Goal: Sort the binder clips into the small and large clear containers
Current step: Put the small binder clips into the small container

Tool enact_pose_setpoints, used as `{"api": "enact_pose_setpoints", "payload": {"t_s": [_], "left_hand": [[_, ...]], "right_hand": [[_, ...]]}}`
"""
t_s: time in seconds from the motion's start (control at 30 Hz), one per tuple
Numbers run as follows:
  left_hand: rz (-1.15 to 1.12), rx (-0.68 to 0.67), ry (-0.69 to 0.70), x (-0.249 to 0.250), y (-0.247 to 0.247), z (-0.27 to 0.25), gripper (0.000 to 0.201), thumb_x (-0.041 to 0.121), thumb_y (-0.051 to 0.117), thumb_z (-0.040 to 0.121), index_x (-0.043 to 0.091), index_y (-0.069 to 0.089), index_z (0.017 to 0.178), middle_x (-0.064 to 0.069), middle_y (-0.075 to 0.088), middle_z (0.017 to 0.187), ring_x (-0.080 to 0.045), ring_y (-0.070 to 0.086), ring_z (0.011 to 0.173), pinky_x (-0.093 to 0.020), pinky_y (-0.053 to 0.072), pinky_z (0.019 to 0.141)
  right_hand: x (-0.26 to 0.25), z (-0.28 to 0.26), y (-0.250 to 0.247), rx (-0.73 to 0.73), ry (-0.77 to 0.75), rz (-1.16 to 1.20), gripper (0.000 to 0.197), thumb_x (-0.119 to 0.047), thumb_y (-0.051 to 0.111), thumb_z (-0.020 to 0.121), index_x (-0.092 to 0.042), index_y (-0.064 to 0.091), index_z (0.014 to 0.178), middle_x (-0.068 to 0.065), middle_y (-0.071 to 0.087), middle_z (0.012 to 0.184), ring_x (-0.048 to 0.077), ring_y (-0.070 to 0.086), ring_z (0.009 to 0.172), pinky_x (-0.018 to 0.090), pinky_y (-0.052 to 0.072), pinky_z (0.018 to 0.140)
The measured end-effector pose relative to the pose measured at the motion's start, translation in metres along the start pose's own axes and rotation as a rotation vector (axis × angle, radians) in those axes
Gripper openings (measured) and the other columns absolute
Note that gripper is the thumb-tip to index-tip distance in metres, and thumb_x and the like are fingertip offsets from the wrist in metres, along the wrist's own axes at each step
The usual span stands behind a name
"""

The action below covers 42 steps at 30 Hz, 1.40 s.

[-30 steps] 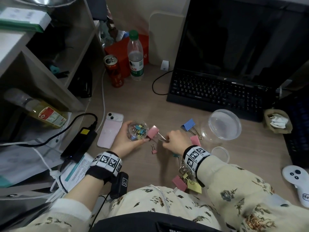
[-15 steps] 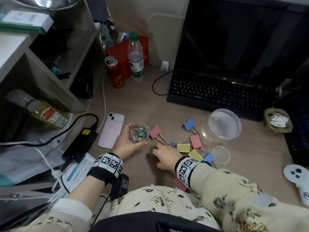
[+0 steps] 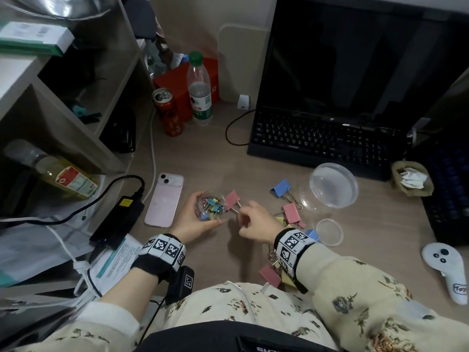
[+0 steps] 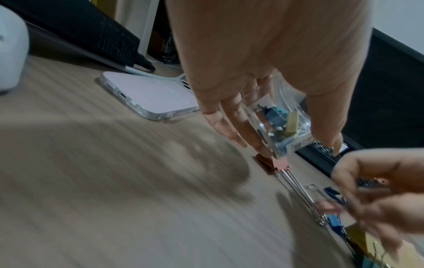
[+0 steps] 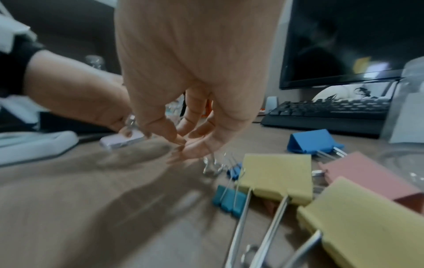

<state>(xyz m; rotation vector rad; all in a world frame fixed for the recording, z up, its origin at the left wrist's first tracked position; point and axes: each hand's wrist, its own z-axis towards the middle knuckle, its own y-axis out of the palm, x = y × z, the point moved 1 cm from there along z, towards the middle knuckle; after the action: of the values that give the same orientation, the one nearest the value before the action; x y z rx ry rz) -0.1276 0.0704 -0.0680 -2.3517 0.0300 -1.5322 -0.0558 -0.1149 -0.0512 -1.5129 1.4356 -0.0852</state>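
Note:
My left hand (image 3: 203, 219) grips the small clear container (image 3: 210, 205), which holds several small coloured clips (image 4: 284, 127). Just right of it my right hand (image 3: 242, 217) hovers above the desk, its fingertips pinched on a small pink clip (image 4: 378, 181). A large pink clip (image 3: 232, 198) lies against the container. More large clips lie to the right: blue (image 3: 280, 188), pink (image 3: 291, 212) and yellow (image 5: 277, 174). Small blue clips (image 5: 229, 199) lie beside them. The large clear container (image 3: 332, 185) stands empty at the right.
A pink phone (image 3: 165, 199) lies left of my left hand. A small clear lid (image 3: 329, 231) sits by my right wrist. The keyboard (image 3: 319, 141), a bottle (image 3: 199, 90) and a can (image 3: 168, 113) stand at the back; a white controller (image 3: 446, 270) lies far right.
My right hand dropped onto the small pink clip on the desk, then rose with it towards the small container. The clip is gone from the desk; my left hand stayed put.

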Motion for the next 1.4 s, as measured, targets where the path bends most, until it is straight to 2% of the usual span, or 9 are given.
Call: {"api": "enact_pose_setpoints", "payload": {"t_s": [0.23, 0.33, 0.47, 0.57, 0.73, 0.93, 1.13, 1.3, 1.4], "left_hand": [[-0.034, -0.021, 0.020, -0.003, 0.009, 0.002, 0.076, 0.002, 0.087, 0.061, 0.023, 0.039, 0.116, 0.018, 0.052, 0.105, 0.025, 0.055, 0.082, 0.001, 0.043, 0.071], [-0.031, -0.026, -0.006, -0.005, 0.007, 0.003, 0.079, 0.010, 0.089, 0.057, 0.026, 0.040, 0.117, 0.018, 0.054, 0.107, 0.013, 0.057, 0.091, -0.004, 0.045, 0.077], [-0.020, -0.004, 0.007, -0.007, 0.004, 0.001, 0.079, 0.008, 0.090, 0.057, 0.022, 0.042, 0.118, 0.017, 0.055, 0.107, 0.022, 0.056, 0.087, -0.001, 0.044, 0.076], [-0.005, -0.010, 0.000, -0.008, 0.001, 0.000, 0.080, 0.014, 0.091, 0.056, 0.024, 0.042, 0.118, 0.016, 0.056, 0.110, 0.016, 0.058, 0.092, -0.005, 0.046, 0.082], [0.012, 0.000, -0.011, -0.003, -0.001, -0.002, 0.080, 0.014, 0.090, 0.058, 0.024, 0.041, 0.120, 0.020, 0.053, 0.107, 0.012, 0.053, 0.094, 0.002, 0.042, 0.074], [0.012, -0.012, -0.005, -0.004, 0.001, 0.000, 0.081, 0.011, 0.090, 0.058, 0.020, 0.041, 0.122, 0.021, 0.051, 0.106, 0.014, 0.052, 0.092, 0.003, 0.041, 0.072], [-0.006, -0.010, -0.016, -0.012, 0.001, 0.002, 0.082, 0.018, 0.092, 0.053, 0.024, 0.043, 0.120, 0.015, 0.058, 0.111, 0.013, 0.058, 0.095, -0.011, 0.047, 0.089], [0.002, -0.028, -0.007, -0.012, 0.003, 0.004, 0.081, 0.014, 0.091, 0.055, 0.023, 0.043, 0.120, 0.014, 0.058, 0.109, 0.009, 0.058, 0.095, -0.005, 0.046, 0.081], [0.009, -0.023, 0.023, -0.010, 0.004, 0.005, 0.076, 0.017, 0.093, 0.052, 0.034, 0.046, 0.109, 0.013, 0.059, 0.107, 0.011, 0.061, 0.091, -0.009, 0.046, 0.080]], "right_hand": [[0.000, 0.000, -0.020, 0.136, -0.005, 0.046, 0.008, -0.015, 0.063, 0.077, -0.016, 0.056, 0.081, 0.000, 0.046, 0.092, 0.018, 0.051, 0.082, 0.031, 0.043, 0.071], [0.002, -0.001, -0.011, 0.043, -0.005, -0.070, 0.022, -0.023, 0.063, 0.079, -0.020, 0.054, 0.098, 0.000, 0.045, 0.103, 0.022, 0.055, 0.091, 0.039, 0.051, 0.077], [-0.001, 0.002, 0.008, -0.023, -0.083, -0.267, 0.052, -0.026, 0.063, 0.081, -0.022, 0.045, 0.129, 0.000, 0.042, 0.125, 0.025, 0.054, 0.104, 0.032, 0.046, 0.072], [-0.002, 0.004, 0.021, -0.052, -0.121, -0.371, 0.060, -0.017, 0.063, 0.080, -0.021, 0.041, 0.136, 0.001, 0.037, 0.140, 0.029, 0.050, 0.116, 0.040, 0.049, 0.087], [-0.002, 0.004, 0.026, -0.088, -0.114, -0.450, 0.044, -0.012, 0.058, 0.082, -0.012, 0.051, 0.125, 0.008, 0.045, 0.124, 0.034, 0.053, 0.110, 0.041, 0.049, 0.084], [0.003, 0.002, 0.026, -0.083, -0.095, -0.429, 0.038, -0.007, 0.057, 0.081, -0.009, 0.054, 0.118, 0.010, 0.045, 0.123, 0.036, 0.056, 0.105, 0.039, 0.048, 0.078], [0.011, -0.001, 0.027, -0.076, -0.089, -0.333, 0.024, -0.007, 0.056, 0.079, -0.013, 0.055, 0.102, 0.006, 0.045, 0.115, 0.031, 0.057, 0.097, 0.032, 0.040, 0.064], [-0.005, 0.001, -0.005, 0.127, -0.063, -0.002, 0.012, -0.013, 0.059, 0.081, -0.014, 0.049, 0.086, -0.001, 0.039, 0.097, 0.020, 0.049, 0.081, 0.030, 0.040, 0.065], [-0.023, 0.004, -0.018, 0.319, -0.204, 0.130, 0.013, -0.009, 0.059, 0.079, -0.016, 0.049, 0.084, -0.003, 0.041, 0.097, 0.015, 0.048, 0.080, 0.028, 0.042, 0.070]]}}
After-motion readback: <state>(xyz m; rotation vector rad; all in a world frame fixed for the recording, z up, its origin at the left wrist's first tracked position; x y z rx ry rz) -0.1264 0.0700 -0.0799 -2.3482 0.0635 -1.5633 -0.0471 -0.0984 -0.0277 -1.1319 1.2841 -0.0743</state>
